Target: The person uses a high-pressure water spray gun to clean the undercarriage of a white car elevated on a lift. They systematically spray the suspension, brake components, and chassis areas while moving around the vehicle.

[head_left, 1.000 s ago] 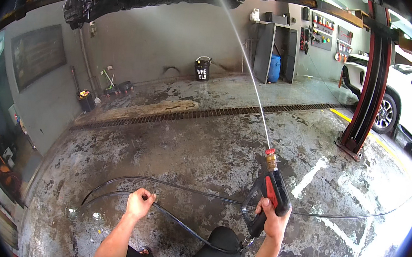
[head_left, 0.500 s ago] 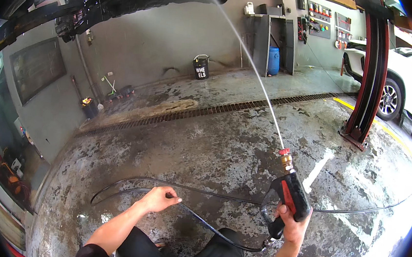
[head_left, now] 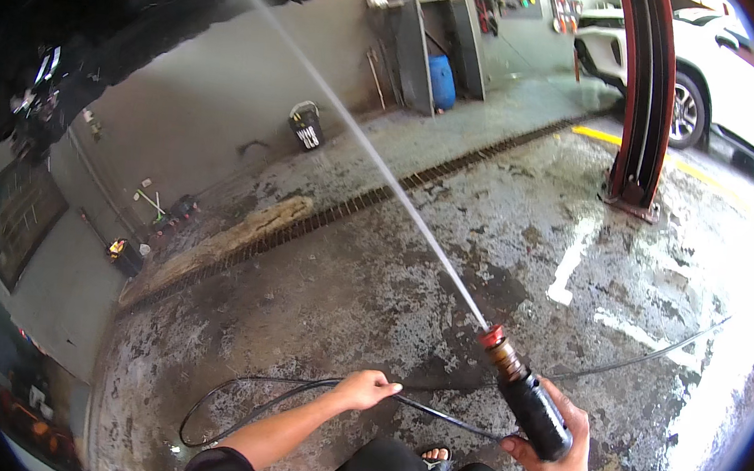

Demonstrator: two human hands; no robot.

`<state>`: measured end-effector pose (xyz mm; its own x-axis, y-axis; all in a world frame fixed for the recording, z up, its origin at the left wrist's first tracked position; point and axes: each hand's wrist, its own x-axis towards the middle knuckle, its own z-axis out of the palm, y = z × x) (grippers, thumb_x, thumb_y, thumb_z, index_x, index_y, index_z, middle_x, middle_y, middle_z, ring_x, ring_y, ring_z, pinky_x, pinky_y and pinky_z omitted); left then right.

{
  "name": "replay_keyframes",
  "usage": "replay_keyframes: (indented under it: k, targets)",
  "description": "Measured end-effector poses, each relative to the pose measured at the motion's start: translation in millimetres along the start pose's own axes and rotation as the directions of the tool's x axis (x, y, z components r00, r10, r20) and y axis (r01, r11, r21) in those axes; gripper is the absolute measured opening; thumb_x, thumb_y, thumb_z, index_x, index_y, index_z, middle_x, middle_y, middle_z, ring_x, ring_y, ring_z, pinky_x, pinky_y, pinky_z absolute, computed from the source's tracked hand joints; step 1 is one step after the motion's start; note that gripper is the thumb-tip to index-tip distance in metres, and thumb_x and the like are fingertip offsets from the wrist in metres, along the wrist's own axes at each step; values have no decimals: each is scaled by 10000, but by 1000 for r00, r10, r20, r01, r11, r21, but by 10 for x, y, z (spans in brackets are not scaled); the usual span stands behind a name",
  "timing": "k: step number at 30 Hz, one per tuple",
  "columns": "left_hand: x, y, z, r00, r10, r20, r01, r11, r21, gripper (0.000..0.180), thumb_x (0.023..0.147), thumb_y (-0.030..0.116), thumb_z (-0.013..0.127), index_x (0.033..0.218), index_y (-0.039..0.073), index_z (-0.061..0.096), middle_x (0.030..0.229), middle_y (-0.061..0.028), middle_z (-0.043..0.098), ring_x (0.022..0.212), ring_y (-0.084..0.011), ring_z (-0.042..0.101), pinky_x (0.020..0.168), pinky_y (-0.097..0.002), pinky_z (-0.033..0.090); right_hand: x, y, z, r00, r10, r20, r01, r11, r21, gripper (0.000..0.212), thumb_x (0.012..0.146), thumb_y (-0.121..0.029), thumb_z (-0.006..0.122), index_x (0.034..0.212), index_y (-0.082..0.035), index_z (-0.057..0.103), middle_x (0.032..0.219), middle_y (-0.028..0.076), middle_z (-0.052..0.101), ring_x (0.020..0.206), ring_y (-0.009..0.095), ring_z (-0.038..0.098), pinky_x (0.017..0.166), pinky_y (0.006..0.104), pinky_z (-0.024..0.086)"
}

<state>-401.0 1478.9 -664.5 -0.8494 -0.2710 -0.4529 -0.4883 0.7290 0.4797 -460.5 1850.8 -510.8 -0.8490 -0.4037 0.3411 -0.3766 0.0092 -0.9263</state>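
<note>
My right hand (head_left: 560, 444) is wrapped round a black pressure washer gun (head_left: 533, 415) with a brass coupling and a red nozzle tip. A white water jet (head_left: 383, 169) shoots from it to the upper left, onto the dark underside of a raised vehicle (head_left: 100, 23). My left hand (head_left: 367, 390) is closed round the black hose (head_left: 442, 415), left of the gun. Behind that hand the hose lies in a loop on the wet floor (head_left: 316, 320). The trigger is hidden from this angle.
A red lift post (head_left: 644, 106) stands at the right, before a white car (head_left: 731, 87). A grated drain (head_left: 342, 219) crosses the floor. Against the far wall are a black bucket (head_left: 306, 126), a blue barrel (head_left: 441, 82) and a grey cabinet (head_left: 411, 50).
The view has tilted and shifted right. The gun has turned further left, its red trigger no longer showing, and the jet slants more to the left. My left hand is nearer the gun.
</note>
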Motion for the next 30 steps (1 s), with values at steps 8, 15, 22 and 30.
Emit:
replay_keyframes:
  k: [8, 15, 22, 30]
  targets:
    - [-212, 346, 134, 929, -82, 361, 96, 995, -23, 732, 908, 738, 527, 909, 25, 693, 842, -199, 701, 799, -330, 684, 703, -459, 501, 962, -744, -555, 989, 111, 97, -89, 975, -206, 931, 630, -575, 887, 1284, 38, 638, 1086, 178, 733, 970, 296, 722, 890, 402, 541]
    - [-1172, 435, -343, 781, -355, 513, 328, 933, 148, 925, 876, 818, 458, 1206, -21, 663, 1126, -290, 687, 1072, -422, 666, 905, -483, 515, 1904, -866, -802, 945, 265, 190, -294, 945, 142, 865, 644, -409, 891, 1310, 66, 610, 1157, 196, 716, 1078, 265, 689, 976, 399, 506]
    - [-673, 835, -690, 723, -439, 534, 305, 896, 323, 687, 912, 697, 544, 1144, 65, 679, 1128, -246, 694, 1063, -433, 662, 886, -503, 522, 2657, -620, -1275, 934, 333, 131, -354, 915, 192, 791, 694, -395, 878, 1284, 65, 621, 1159, 202, 701, 1039, 275, 682, 952, 388, 509]
    - [447, 2360, -324, 777, -511, 367, 467, 859, 208, 615, 926, 635, 581, 1192, 85, 652, 1029, -203, 710, 994, -365, 690, 848, -474, 525, 4003, 263, -2452, 892, 347, 289, -394, 911, 123, 781, 690, -431, 859, 1270, 44, 640, 1141, 212, 703, 1042, 301, 693, 939, 413, 522]
